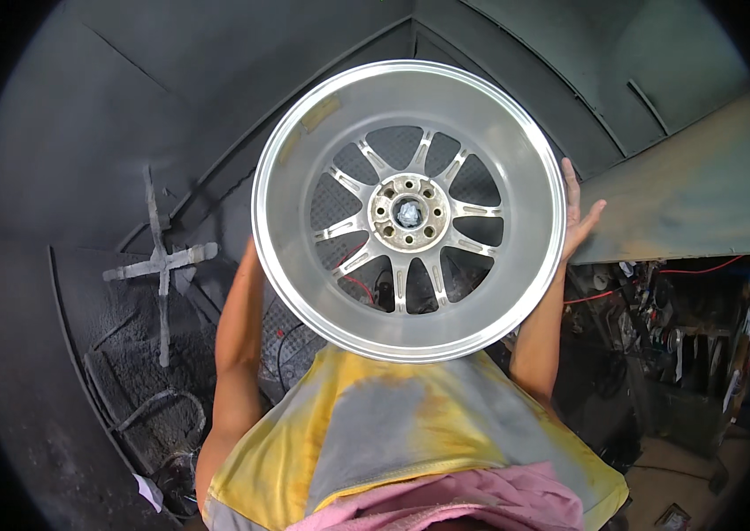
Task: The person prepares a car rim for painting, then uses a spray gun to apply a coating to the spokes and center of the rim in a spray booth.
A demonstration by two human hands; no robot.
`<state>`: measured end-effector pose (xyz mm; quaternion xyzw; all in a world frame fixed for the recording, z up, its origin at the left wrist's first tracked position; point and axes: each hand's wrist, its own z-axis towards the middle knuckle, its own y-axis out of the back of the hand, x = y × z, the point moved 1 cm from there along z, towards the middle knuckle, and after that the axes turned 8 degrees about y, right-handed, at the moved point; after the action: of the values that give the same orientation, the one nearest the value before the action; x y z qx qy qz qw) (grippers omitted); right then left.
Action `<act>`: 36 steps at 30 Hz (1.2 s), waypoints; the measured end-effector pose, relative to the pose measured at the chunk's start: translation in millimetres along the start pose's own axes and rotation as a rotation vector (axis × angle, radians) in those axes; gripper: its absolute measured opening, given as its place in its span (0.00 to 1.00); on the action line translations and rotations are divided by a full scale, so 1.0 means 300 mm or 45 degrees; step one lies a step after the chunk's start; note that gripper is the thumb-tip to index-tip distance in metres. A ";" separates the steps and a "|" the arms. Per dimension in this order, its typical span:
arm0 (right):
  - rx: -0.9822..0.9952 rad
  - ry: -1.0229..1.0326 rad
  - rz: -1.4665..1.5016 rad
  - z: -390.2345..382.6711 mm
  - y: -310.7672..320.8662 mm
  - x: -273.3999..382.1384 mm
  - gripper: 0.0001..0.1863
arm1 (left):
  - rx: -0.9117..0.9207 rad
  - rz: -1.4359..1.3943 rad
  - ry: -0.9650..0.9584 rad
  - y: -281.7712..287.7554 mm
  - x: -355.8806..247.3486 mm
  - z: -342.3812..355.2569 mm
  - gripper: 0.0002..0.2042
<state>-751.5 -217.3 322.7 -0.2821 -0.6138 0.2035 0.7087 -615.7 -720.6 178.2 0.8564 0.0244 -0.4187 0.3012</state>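
A large silver multi-spoke alloy wheel (409, 232) fills the middle of the view above my torso, with its hollow barrel toward me and crumpled whitish material in the hub hole. My left forearm (238, 327) runs up behind the wheel's left side, which hides that hand. At the right side of the rim, my right hand (580, 212) has its fingers stretched and spread outward, the palm against or very close to the rim.
Dark grey panels (92, 106) enclose the space. A paint-coated cross-shaped stand (160, 261) is at left. On the right, a pale sheet (676, 186) overhangs cluttered shelving (694, 345) and a red hose (694, 270). A patterned floor shows between the spokes.
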 end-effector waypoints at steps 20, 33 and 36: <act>-0.185 -0.254 -0.635 -0.286 0.705 -0.092 0.28 | 0.296 1.039 -0.825 -0.575 -0.650 -0.386 0.08; 0.073 -0.497 -0.614 -0.419 0.791 -0.209 0.25 | 0.127 0.681 -0.806 -0.470 -0.762 -0.473 0.14; 0.283 -0.609 -0.814 -0.465 0.769 -0.260 0.24 | -0.148 0.432 -0.878 -0.243 -0.865 -0.732 0.17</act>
<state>-613.6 -112.8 101.7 0.0563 -0.7922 0.0981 0.5998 -651.1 -488.7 434.7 0.6388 -0.1967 -0.6241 0.4046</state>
